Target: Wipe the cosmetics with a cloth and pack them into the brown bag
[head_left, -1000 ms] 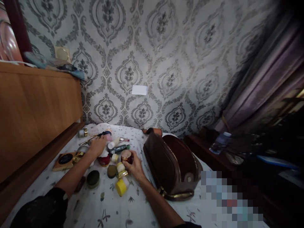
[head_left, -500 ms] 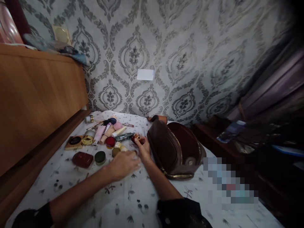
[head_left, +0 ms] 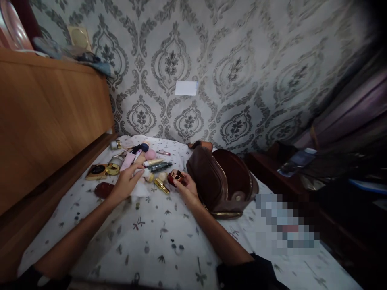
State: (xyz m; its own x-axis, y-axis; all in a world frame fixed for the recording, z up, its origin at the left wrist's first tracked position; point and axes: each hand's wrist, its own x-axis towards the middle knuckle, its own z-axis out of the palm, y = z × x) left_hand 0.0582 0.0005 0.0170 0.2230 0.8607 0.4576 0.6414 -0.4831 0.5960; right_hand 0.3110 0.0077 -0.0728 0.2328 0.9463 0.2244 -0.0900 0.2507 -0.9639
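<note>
Over the spread of cosmetics, my left hand (head_left: 126, 183) has its thumb and fingers closed about a soft white cloth or tissue (head_left: 140, 190). It covers the two round jars, and part of a red-brown glossy case (head_left: 103, 190) shows beside the wrist. My right hand (head_left: 188, 190) grips a small dark red bottle with a shiny gold-toned part (head_left: 175, 177), just left of the brown bag (head_left: 208, 181). Between the hands lies a gold lipstick tube (head_left: 161, 186). A dark tube (head_left: 160, 166) and a cream tube (head_left: 153, 162) lie behind it.
The white patterned sheet (head_left: 157, 245) carries everything. A gold compact (head_left: 96, 172), a pink sponge (head_left: 150, 154) and several tubes lie at the back left. An orange-brown item (head_left: 204, 145) rests behind the bag. A wooden cabinet (head_left: 54, 117) borders the left side.
My left hand has moved left, away from my right hand, onto the jars. The gold lipstick tube now shows between them. My right hand still holds the red bottle, slightly lower.
</note>
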